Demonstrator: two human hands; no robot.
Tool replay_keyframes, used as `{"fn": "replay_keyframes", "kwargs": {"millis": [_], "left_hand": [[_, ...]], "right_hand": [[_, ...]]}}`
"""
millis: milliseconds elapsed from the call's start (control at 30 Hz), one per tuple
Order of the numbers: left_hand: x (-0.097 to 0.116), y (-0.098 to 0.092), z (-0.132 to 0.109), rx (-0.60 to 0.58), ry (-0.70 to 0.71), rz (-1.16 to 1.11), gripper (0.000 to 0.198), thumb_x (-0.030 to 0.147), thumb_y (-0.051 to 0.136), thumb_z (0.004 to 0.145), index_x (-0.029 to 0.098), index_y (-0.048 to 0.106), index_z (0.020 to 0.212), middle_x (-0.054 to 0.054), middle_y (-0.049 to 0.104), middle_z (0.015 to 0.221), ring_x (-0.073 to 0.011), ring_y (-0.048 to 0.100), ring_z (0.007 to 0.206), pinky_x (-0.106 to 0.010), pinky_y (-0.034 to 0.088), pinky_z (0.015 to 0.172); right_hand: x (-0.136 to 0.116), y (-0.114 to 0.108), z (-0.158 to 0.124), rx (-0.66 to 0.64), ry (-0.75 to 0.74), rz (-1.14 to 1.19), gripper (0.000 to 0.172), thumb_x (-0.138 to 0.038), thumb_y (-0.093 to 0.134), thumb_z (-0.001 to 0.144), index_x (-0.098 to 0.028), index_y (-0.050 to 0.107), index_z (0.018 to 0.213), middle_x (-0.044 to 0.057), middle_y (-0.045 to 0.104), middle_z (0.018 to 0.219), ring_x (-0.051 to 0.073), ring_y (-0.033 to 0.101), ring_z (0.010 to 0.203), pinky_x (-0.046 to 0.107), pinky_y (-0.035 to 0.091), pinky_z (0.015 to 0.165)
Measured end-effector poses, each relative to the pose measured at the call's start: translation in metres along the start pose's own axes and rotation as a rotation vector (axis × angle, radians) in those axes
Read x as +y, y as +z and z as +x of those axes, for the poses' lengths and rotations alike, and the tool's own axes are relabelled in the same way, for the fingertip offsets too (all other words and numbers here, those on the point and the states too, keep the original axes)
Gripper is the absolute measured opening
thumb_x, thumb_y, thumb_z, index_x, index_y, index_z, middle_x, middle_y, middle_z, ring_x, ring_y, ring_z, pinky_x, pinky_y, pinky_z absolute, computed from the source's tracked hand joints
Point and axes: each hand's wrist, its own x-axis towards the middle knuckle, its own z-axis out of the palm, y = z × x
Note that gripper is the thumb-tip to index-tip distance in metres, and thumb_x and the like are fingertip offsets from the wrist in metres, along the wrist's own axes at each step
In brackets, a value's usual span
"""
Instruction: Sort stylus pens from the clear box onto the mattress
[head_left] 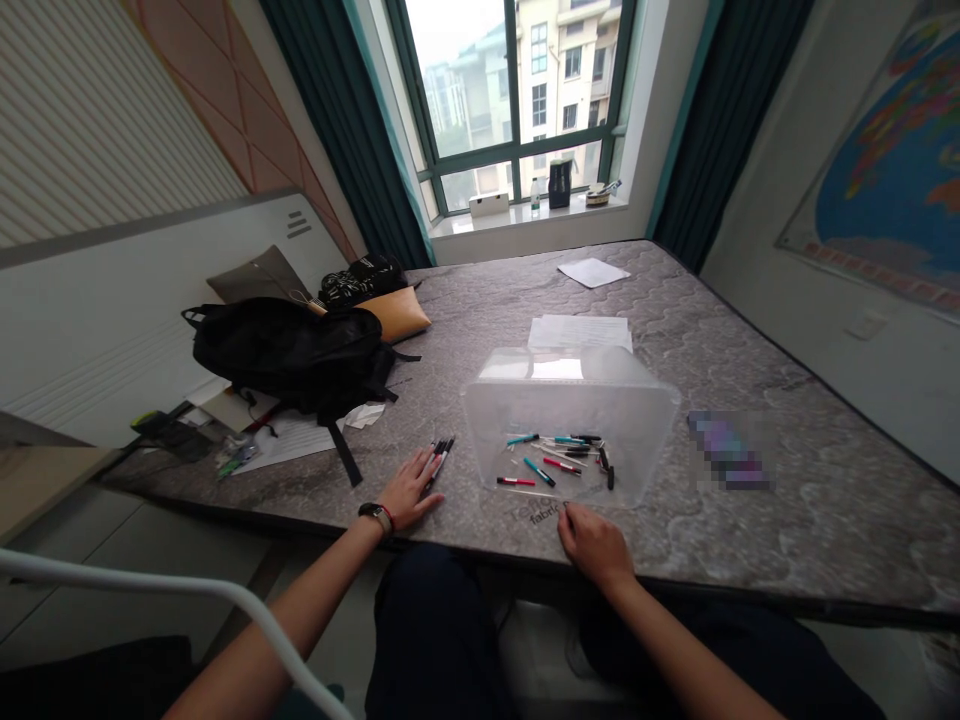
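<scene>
My left hand (409, 490) lies flat on the mattress, fingers stretched out and spread. Its fingertips touch or lie right beside several dark pens with white parts (444, 457), set close together. My right hand (598, 543) is closed, resting at the mattress edge just in front of a clear plastic box (651, 425). Whatever its curled fingers hold, if anything, is hidden. The box seems to lie on its side, its opening toward me. Inside are scattered pens and markers, among them a red pen (516, 482), a teal marker (539, 471) and a black one (610, 476).
On the left a black backpack (289, 350) lies near a tan pouch (396, 315) and papers (281, 446). White sheets (581, 332) lie behind the box, and a blurred-out object (726, 450) to its right. A white curved tube (225, 590) crosses the lower left.
</scene>
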Motion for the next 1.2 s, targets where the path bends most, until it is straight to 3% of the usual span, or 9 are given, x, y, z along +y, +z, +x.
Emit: {"fn": "replay_keyframes", "kwargs": {"millis": [133, 300, 533, 967, 1200], "left_hand": [[0.009, 0.003, 0.018, 0.004, 0.095, 0.088, 0.070, 0.054, 0.039, 0.093, 0.024, 0.017, 0.152, -0.008, 0.012, 0.160, -0.0298, 0.009, 0.147, -0.050, 0.022, 0.115], [0.003, 0.012, 0.038, -0.013, 0.108, 0.110, 0.067, 0.053, 0.035, 0.095, 0.023, 0.018, 0.152, -0.007, 0.012, 0.160, -0.0304, 0.009, 0.147, -0.049, 0.022, 0.115], [0.000, 0.032, 0.037, 0.057, 0.092, 0.113, 0.066, 0.051, 0.032, 0.096, 0.016, 0.022, 0.151, -0.009, 0.017, 0.159, -0.0283, 0.012, 0.146, -0.046, 0.025, 0.115], [0.010, 0.053, 0.040, 0.145, -0.136, 0.085, 0.065, 0.048, 0.031, 0.095, 0.008, 0.034, 0.146, -0.015, 0.027, 0.155, -0.0326, 0.023, 0.143, -0.049, 0.032, 0.111], [0.022, 0.063, 0.047, 0.233, -0.315, 0.005, 0.064, 0.043, 0.035, 0.093, 0.008, 0.032, 0.147, -0.018, 0.024, 0.156, -0.0347, 0.019, 0.144, -0.053, 0.030, 0.112]], "right_hand": [[0.000, 0.000, 0.000, -0.003, -0.001, -0.002, 0.027, -0.028, 0.042, 0.096, -0.020, 0.059, 0.077, 0.002, 0.066, 0.073, 0.014, 0.060, 0.064, 0.028, 0.024, 0.057], [-0.001, -0.001, 0.000, -0.005, 0.002, -0.010, 0.026, -0.028, 0.042, 0.095, -0.020, 0.059, 0.076, 0.002, 0.066, 0.073, 0.014, 0.060, 0.063, 0.028, 0.025, 0.057], [0.000, -0.001, 0.001, -0.014, -0.005, -0.011, 0.025, -0.027, 0.043, 0.095, -0.020, 0.058, 0.077, 0.002, 0.067, 0.074, 0.015, 0.061, 0.065, 0.027, 0.026, 0.058], [-0.001, -0.002, 0.001, -0.043, 0.029, -0.002, 0.023, -0.026, 0.043, 0.094, -0.020, 0.059, 0.079, 0.003, 0.068, 0.077, 0.015, 0.062, 0.069, 0.026, 0.028, 0.059], [-0.003, -0.007, 0.001, -0.067, 0.042, 0.013, 0.023, -0.025, 0.043, 0.094, -0.020, 0.059, 0.079, 0.004, 0.068, 0.078, 0.015, 0.063, 0.071, 0.025, 0.031, 0.061]]}}
